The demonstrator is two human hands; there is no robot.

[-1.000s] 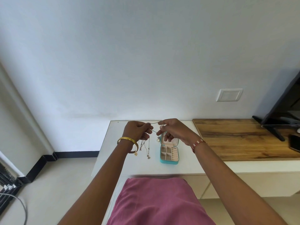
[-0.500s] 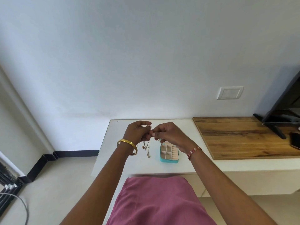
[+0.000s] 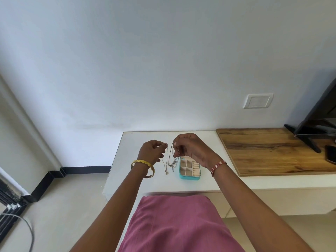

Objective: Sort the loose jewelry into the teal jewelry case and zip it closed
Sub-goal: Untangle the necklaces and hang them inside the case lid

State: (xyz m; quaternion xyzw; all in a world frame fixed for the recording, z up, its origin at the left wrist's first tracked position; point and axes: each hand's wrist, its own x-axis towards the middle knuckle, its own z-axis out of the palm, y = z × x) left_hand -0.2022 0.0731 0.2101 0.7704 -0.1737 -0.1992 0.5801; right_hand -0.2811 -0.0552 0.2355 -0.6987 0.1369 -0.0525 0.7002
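Several thin chains are held up at the centre of the frame, above the white tabletop. One strand is pinched at its top between thumb and forefinger of the left hand; the other strands are pinched by the curled fingers of the right hand. The chains hang down between the two hands, with small pendants at their lower ends near the tabletop; whether the strands are still tangled together cannot be told at this size.

The teal jewelry case lies open on the tabletop just right of the hanging chains and partly beneath the right hand, its pale divided compartments showing. No jewelry can be made out inside them, so the sorting is judged to be at an early stage, and the zip is not yet closed.

The main risk is judged to be knotting: if the hands are drawn apart while the strands are crossed, a snag could be tightened or a fine link strained. A pinch this light could also be lost, and a chain dropped in a heap beside the case. Swinging pendants could catch on the case's dividers as the chains are lowered.
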